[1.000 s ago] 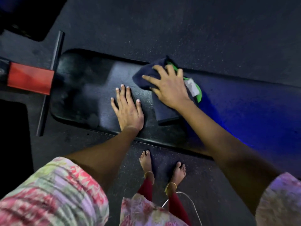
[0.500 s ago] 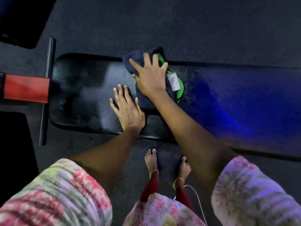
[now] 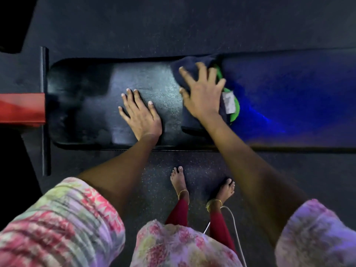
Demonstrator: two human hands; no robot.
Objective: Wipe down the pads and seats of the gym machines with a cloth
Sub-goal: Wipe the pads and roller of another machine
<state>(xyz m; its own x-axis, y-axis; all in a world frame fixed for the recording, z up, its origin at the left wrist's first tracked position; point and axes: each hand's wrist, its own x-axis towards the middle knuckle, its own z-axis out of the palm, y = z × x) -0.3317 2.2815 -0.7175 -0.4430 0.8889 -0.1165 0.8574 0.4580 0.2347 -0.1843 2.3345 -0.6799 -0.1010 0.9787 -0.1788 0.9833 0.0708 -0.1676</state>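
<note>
A long black bench pad (image 3: 86,105) runs left to right across the view. My left hand (image 3: 139,114) lies flat on it with fingers straight, near the middle. Just to its right, my right hand (image 3: 204,93) presses a dark blue cloth (image 3: 189,67) with a green edge and a white label onto the pad's far side, fingers spread. Most of the cloth is hidden under that hand. The right part of the pad glows blue.
A red frame bar (image 3: 21,109) and a black crossbar (image 3: 44,112) stand at the bench's left end. Dark speckled rubber floor (image 3: 173,26) surrounds the bench. My bare feet (image 3: 179,180) stand close to the near edge, with a white cable (image 3: 236,228) beside them.
My right hand has slid the cloth to the right along the pad's far side, away from the left hand. The left hand has stayed flat in place.
</note>
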